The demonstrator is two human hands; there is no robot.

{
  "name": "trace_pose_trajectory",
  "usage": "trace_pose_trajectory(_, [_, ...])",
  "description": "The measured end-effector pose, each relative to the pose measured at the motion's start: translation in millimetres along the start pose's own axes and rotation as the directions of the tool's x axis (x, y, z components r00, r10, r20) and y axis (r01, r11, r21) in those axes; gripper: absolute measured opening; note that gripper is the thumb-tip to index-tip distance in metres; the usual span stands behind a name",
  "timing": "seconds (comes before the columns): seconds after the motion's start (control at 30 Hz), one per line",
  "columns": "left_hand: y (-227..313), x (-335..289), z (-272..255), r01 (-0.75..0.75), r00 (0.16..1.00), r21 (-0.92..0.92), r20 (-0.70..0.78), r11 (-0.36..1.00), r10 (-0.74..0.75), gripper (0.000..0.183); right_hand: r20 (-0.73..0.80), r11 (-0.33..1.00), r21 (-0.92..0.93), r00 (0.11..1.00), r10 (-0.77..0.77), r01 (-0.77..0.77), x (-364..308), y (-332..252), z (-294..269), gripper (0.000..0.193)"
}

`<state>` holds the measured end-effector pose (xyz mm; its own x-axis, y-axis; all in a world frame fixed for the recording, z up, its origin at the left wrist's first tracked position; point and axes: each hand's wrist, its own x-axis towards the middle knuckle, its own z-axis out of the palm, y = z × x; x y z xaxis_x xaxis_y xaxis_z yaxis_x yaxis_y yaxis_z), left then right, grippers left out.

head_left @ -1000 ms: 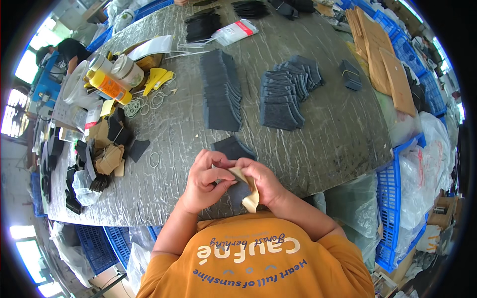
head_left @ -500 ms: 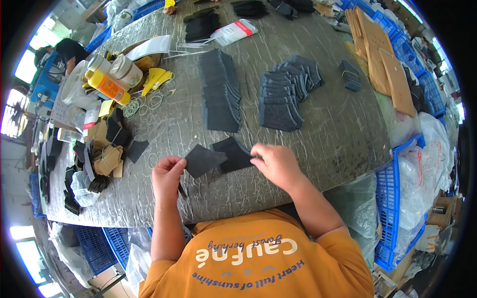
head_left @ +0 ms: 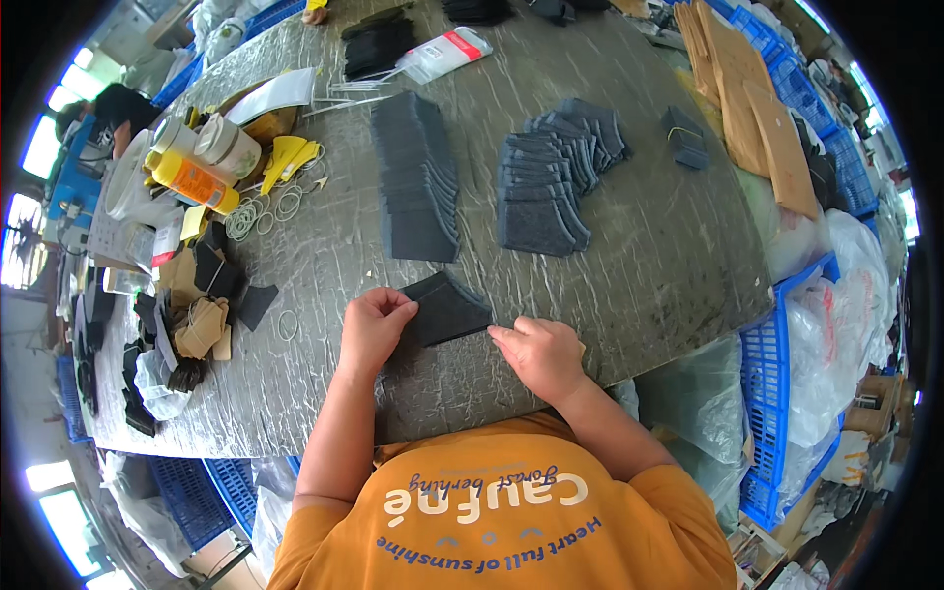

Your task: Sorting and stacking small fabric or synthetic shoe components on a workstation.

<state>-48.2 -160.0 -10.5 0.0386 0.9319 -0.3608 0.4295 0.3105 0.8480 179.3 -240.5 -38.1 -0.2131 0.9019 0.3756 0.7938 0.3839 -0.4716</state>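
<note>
Just in front of me on the table, a dark grey cut fabric piece (head_left: 442, 311) lies over another one, their edges nearly lined up. My left hand (head_left: 377, 329) pinches its left edge between thumb and fingers. At the lower right corner, my right hand (head_left: 541, 354) is closed, thumb and forefinger on the piece; its other fingers are curled in. Beyond the hands, a fanned row of similar dark pieces (head_left: 413, 177) runs away from me. A second fanned stack (head_left: 541, 202) curves to the right of it.
At left stand a yellow bottle (head_left: 194, 181), white jars (head_left: 228, 146), rubber bands (head_left: 251, 216) and tied bundles of scraps (head_left: 202, 324). A small banded bundle (head_left: 684, 138) lies at right. A blue crate (head_left: 767, 393) with plastic bags stands by the right table edge.
My left hand has moved right, bringing its piece over the other dark piece. My right hand has moved slightly down to the corner. The view has shifted a little.
</note>
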Motion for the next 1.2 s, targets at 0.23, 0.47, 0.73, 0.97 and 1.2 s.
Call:
trace_pose_trajectory(0.23, [-3,2,4,-0.024,1.0,0.004,-0.01,1.0,0.024,0.008,-0.021,1.0,-0.002,1.0,-0.018,0.018,-3,3,4,0.01])
trace_pose_trajectory(0.47, [-2,1,5,-0.082,0.996,0.046,-0.025,0.996,0.083,0.009,-0.023,0.999,-0.007,0.998,-0.053,0.053,0,2,4,0.009])
trace_pose_trajectory(0.73, [2,0,5,-0.082,0.995,0.114,-0.043,0.99,0.088,0.012,0.048,0.978,-0.085,0.981,-0.186,0.189,2,2,4,0.01])
trace_pose_trajectory(0.97, [-3,2,5,-0.107,0.992,0.166,-0.053,0.98,0.117,0.013,0.102,0.975,-0.104,0.977,-0.187,0.198,7,-2,-3,0.023])
trace_pose_trajectory(1.2, [-4,3,8,-0.263,0.939,0.477,-0.074,0.839,0.336,0.01,0.223,0.99,-0.068,0.969,-0.109,0.127,12,-3,-3,0.025])
